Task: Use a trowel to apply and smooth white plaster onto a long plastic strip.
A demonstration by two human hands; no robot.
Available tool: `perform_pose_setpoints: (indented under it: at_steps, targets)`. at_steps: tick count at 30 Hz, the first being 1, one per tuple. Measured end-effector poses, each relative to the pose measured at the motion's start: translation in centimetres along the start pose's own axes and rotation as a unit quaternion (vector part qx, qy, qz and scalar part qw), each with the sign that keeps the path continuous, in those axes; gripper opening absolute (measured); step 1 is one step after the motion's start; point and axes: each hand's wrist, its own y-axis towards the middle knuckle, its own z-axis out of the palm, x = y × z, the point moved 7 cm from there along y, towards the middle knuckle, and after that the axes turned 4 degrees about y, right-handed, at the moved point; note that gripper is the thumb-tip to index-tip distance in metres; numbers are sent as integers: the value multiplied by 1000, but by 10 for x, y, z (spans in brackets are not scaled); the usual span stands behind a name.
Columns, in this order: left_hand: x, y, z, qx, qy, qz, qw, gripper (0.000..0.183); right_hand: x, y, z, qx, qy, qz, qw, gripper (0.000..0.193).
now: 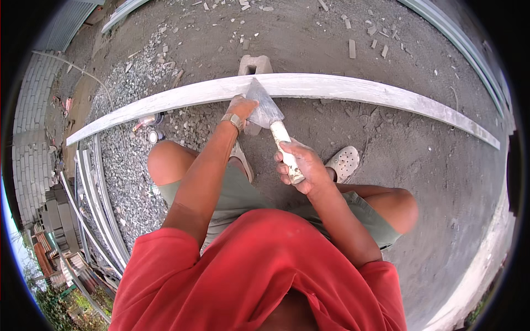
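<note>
Right hand (305,165) grip closed on putty knife (270,118) handle, blade tip on long white plank (342,88). Left hand (241,105) rests on plank beside blade, grip state unclear. Plank sits on concrete block (254,64) over gravel ground (430,160).

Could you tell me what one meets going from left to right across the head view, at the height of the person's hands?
Stacked metal strips → small cans → left hand → scraper blade → right hand → pale clog → right end of the long white plank.

A wide putty knife (265,107) with a pale, smeared handle, its grey blade tilted onto a long whitish plank (353,88) lying across the dirt ground
</note>
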Motion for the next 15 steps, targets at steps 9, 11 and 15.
perform_pose_setpoints:
  at_steps: [9, 11, 15]
  targets:
    - [-77, -14, 178, 160, 123, 45, 978, 61, 55, -86, -83, -82, 125, -97, 984, 28]
    - [-89, -18, 221, 160, 143, 77, 974, 59, 66, -103, -105, -100, 166, -126, 973, 30]
    - [-118, -21, 279, 103, 233, 186, 949, 37, 91, -125, -138, -92, 189, -193, 958, 32]
